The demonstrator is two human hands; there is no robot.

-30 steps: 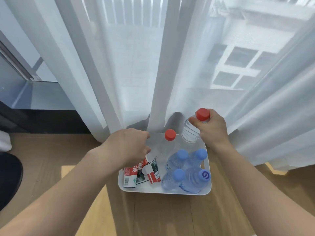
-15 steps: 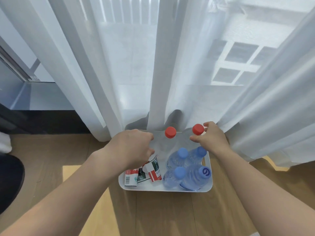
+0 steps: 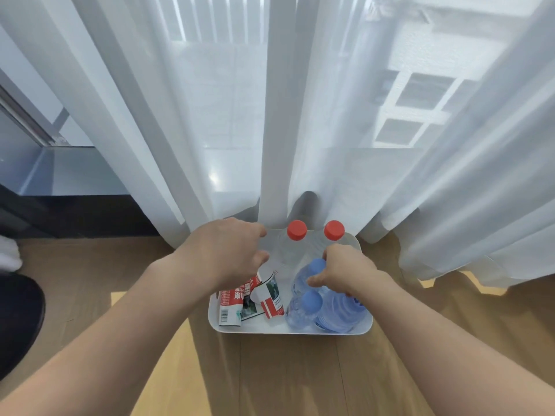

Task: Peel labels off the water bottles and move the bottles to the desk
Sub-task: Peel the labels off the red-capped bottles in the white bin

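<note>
The left hand [image 3: 228,253] hovers curled over the tray's [image 3: 288,330] back left corner, above peeled labels [image 3: 240,298]; I cannot tell whether it holds anything. The right hand [image 3: 345,271] clasps a blue-capped bottle [image 3: 301,283] near the right edge, likely to lift it for peeling. Packed neighbours and red-capped bottles [image 3: 296,230] at the back edge crowd it.

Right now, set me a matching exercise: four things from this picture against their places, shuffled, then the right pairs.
1 red caps
2 labels
3 right hand
4 curtain

A near left of the tray
B gripping a blue-capped bottle
C hanging behind the tray
D far side of the tray

Pairs: 1-D, 2-A, 3-B, 4-C.
</note>
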